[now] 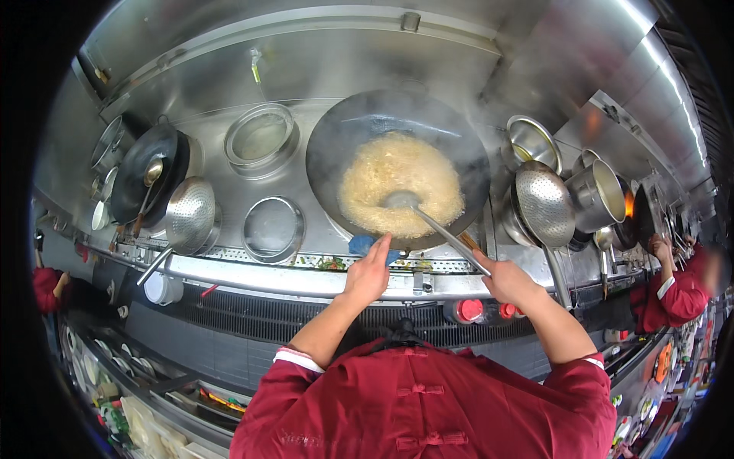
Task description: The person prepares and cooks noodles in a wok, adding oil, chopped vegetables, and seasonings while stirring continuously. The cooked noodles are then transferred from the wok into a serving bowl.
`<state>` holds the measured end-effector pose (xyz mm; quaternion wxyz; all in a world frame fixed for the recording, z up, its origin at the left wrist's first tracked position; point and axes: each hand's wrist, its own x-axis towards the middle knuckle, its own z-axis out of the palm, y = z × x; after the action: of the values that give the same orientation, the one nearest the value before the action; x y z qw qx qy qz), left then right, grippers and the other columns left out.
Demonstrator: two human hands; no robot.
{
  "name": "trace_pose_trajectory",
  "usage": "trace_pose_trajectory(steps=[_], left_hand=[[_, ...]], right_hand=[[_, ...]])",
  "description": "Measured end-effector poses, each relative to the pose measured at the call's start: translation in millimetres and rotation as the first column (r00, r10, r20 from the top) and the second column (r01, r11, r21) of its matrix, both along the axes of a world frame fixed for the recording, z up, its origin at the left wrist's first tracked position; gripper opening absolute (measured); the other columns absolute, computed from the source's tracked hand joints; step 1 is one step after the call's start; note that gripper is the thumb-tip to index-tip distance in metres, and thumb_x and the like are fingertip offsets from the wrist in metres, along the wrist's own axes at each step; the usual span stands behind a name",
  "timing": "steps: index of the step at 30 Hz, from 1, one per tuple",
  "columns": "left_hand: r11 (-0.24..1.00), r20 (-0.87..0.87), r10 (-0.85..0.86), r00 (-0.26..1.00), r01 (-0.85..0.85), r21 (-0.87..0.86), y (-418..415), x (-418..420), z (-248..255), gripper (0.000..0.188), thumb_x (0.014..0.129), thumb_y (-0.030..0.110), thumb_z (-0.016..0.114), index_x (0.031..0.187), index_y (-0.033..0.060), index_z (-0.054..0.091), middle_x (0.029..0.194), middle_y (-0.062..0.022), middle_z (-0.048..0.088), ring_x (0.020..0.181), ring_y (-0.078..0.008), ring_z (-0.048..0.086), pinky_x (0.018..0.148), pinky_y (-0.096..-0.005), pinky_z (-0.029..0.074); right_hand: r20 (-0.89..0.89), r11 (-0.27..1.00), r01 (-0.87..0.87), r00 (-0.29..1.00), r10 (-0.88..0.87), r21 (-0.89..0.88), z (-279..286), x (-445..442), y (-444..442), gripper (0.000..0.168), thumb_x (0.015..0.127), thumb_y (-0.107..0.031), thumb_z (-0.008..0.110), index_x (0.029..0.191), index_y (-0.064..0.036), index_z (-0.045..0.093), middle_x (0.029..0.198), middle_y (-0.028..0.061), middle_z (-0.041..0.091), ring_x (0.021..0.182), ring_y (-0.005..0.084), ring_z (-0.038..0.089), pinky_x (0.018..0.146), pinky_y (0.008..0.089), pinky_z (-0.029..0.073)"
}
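A large black wok [367, 117] stands before me on the steel range, steam rising from it. Foamy, bubbling golden liquid [401, 160] fills its lower part. My right hand [511, 281] grips the long handle of a metal ladle [450, 232], whose bowl is partly sunk in the foam on the near side. At the wok's near rim, my left hand [367, 272] holds a folded blue cloth [362, 245], fingers stretched over it. My left thumb is hidden, as is whatever part of the wok lies under the cloth.
To the left are a perforated strainer [190, 215], a second black wok [143, 166] with a ladle, and round openings [273, 229]. Another perforated strainer [545, 201] and steel pots [596, 195] stand right. A co-worker [679, 295] works near a flame [629, 203] at far right.
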<state>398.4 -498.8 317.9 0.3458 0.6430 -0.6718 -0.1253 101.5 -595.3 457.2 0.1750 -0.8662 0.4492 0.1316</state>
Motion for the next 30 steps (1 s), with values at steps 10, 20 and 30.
trace_pose_trajectory(steps=[10,20,30], left_hand=[[0.945,-0.249,0.306,0.919,-0.26,0.199,154.7,30.1,-56.2,0.043,0.088,0.004,0.063,0.129,0.0021,0.054,0.111,-0.016,0.063,0.079,-0.0327,0.065,0.066,-0.0411,0.054],[0.376,0.134,0.446,0.885,-0.321,0.869,304.9,113.0,-301.6,0.035,0.081,0.017,0.06,0.107,-0.0057,0.067,0.105,-0.0296,0.069,0.103,-0.0404,0.067,0.087,-0.045,0.053],[0.389,-0.065,0.781,0.621,-0.402,0.829,295.1,101.8,-306.4,0.04,0.08,0.017,0.059,0.111,-0.005,0.07,0.107,-0.03,0.068,0.106,-0.0427,0.066,0.094,-0.0452,0.052]], right_hand=[[0.162,0.978,0.2,0.965,-0.208,0.061,75.6,-66.8,41.1,0.054,0.089,-0.016,0.068,0.14,-0.007,0.054,0.086,0.0291,0.066,0.086,0.0447,0.066,0.077,0.0452,0.053],[-0.05,0.972,0.131,0.988,-0.143,-0.195,-6.2,-37.1,-29.8,0.055,0.091,-0.021,0.065,0.144,-0.014,0.051,0.088,0.0263,0.069,0.084,0.0431,0.068,0.077,0.0516,0.055],[-0.005,0.901,0.141,0.988,-0.157,-0.411,-73.9,16.0,-112.1,0.056,0.094,-0.023,0.061,0.147,-0.014,0.046,0.108,0.0227,0.066,0.092,0.0422,0.068,0.081,0.0507,0.056]])
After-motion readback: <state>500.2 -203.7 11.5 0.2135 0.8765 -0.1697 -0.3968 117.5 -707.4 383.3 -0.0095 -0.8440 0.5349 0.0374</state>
